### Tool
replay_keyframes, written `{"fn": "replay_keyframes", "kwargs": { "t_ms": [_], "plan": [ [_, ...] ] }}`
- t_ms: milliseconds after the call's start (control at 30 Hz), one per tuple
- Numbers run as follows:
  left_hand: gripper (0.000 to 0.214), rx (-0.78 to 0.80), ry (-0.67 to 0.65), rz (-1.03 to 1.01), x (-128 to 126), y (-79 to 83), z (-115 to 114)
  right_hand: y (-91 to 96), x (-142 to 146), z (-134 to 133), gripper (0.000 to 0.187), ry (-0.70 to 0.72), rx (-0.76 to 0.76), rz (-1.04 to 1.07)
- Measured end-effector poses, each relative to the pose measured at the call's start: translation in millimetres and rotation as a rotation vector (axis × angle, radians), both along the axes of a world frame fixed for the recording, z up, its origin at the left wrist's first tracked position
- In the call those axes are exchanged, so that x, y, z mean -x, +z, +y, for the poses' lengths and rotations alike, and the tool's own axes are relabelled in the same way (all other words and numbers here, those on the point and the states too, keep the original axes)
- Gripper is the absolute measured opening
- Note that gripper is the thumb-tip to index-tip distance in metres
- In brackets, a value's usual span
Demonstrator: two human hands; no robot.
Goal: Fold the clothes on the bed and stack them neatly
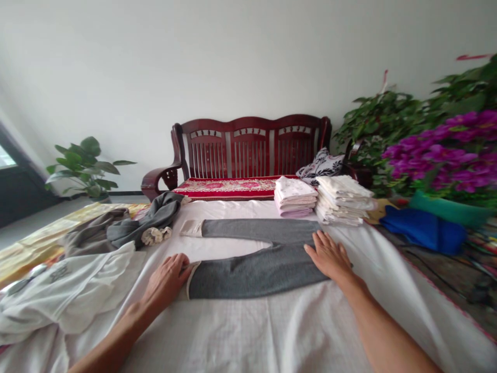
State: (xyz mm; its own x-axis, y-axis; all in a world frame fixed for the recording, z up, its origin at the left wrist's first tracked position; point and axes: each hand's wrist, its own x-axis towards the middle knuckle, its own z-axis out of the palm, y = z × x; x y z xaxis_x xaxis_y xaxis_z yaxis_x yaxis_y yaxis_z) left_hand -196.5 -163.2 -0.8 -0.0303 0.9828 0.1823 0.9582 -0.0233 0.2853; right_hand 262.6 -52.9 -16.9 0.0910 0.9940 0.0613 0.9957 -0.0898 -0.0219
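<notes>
Grey leggings lie spread sideways on the white sheet, legs toward the left and waist toward the right. Pale cuffs edge both leg ends. At the cuff of the nearer leg is my left hand, its fingers curled closed on the fabric edge. My right hand rests flat across the waist end, fingers apart and stretched out. It partly covers the waistband.
Two stacks of folded cloth, a pinkish one and a white one, stand beyond the leggings. Crumpled grey clothes and white clothes lie left. Behind is a wooden bench; purple flowers and blue cloth are right.
</notes>
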Motion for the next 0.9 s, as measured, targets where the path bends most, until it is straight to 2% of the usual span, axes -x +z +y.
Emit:
{"fn": "replay_keyframes", "kwargs": {
  "t_ms": [200,367,433,500,600,700,833,900],
  "plan": [
    [0.028,0.124,-0.026,-0.022,20,5.5,1,-0.5,0,-1,0.068,0.011,-0.009,-0.013],
    [0.027,0.281,0.041,0.063,35,8.9,8,-0.3,-1,0,0.067,-0.004,0.003,0.002],
    [0.027,0.237,0.044,0.098,35,12.2,9,-0.8,0,0,0.066,0.002,-0.005,0.0],
    [0.028,0.128,0.005,0.135,26,17.7,9,-2.1,0,0,0.066,0.004,-0.015,-0.011],
    [0.029,-0.009,-0.135,0.129,-5,27.1,7,-4.4,0,-1,0.067,-0.008,-0.04,-0.031],
    [0.029,-0.014,-0.325,0.028,-53,31.7,6,-5.4,1,-2,0.066,0.003,-0.114,-0.056],
    [0.031,-0.009,-0.551,-0.041,-122,25.1,12,-3.6,4,-5,0.061,0.204,-0.291,-0.084],
    [0.036,-0.029,-0.661,-0.034,-151,17.9,20,-2.7,8,-7,0.06,0.304,-0.315,-0.077]
  ]
}}
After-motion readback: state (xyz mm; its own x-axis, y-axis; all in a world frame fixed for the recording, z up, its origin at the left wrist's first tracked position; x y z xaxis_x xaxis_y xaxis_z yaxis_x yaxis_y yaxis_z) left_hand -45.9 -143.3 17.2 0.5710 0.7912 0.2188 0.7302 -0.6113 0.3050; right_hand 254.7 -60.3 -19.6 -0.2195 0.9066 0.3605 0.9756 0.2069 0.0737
